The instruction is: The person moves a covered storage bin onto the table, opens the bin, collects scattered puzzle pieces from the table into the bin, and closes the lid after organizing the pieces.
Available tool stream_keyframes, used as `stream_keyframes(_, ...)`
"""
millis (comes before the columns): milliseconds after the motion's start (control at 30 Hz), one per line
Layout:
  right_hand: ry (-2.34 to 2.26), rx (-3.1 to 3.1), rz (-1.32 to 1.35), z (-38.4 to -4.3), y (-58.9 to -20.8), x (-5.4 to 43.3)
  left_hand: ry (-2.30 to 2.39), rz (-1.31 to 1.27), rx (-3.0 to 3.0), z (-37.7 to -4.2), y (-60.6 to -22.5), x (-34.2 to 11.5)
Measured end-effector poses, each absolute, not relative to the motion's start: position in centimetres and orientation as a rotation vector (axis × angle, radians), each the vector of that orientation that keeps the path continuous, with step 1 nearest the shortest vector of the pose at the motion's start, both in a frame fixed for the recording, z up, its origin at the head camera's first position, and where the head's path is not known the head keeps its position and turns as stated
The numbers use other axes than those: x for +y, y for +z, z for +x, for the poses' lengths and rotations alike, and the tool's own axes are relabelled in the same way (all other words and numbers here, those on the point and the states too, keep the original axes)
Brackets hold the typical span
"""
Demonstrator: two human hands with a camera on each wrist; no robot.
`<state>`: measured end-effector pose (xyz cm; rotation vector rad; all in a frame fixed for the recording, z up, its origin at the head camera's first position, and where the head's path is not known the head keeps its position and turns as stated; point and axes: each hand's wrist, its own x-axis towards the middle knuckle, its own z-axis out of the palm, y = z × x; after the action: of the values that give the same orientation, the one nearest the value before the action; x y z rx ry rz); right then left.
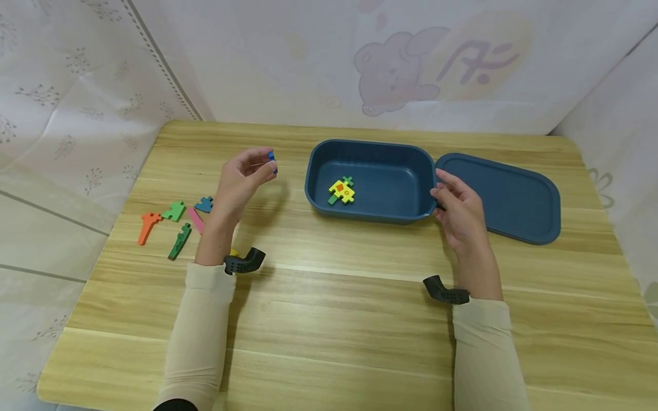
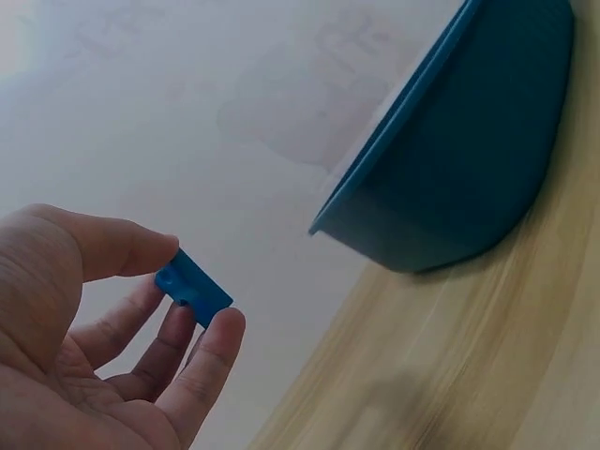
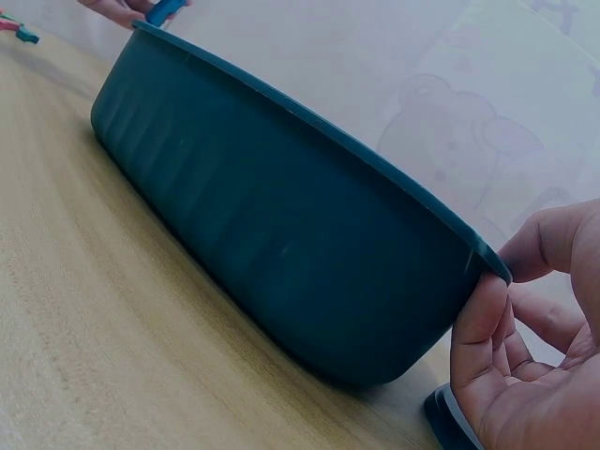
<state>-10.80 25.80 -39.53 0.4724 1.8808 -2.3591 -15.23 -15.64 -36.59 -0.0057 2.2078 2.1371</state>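
Observation:
Between thumb and fingers, my left hand (image 1: pixel 239 178) pinches a small blue puzzle piece (image 2: pixel 194 289), raised above the table to the left of a dark blue box (image 1: pixel 370 212). Several puzzle pieces, yellow with orange marks and green, lie on the box floor toward its left; the yellow piece (image 1: pixel 347 193) is the largest of them. At the box's right end, my right hand (image 1: pixel 459 212) grips the rim with thumb and fingers, as the right wrist view also shows.
Loose puzzle pieces lie left of my left forearm: an orange piece (image 1: pixel 147 227), a light green piece (image 1: pixel 175 211), a dark green piece (image 1: pixel 180 241), a blue piece (image 1: pixel 204 204) and a pink piece (image 1: pixel 196 220). A dark blue lid (image 1: pixel 514 200) rests flat right of the box.

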Motion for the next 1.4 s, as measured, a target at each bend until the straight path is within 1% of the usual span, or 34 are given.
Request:
stream_keyframes(633,-2.366,1.876,0.474,-10.8,-39.6,26.1,2.159,0.049,2.141,-14.8,-36.6,-13.1)
stream_keyframes(1400,-2.382,1.873,0.448,-10.9,-39.8,25.8,2.105,0.14,2.235,-14.9,-36.9,-11.2)
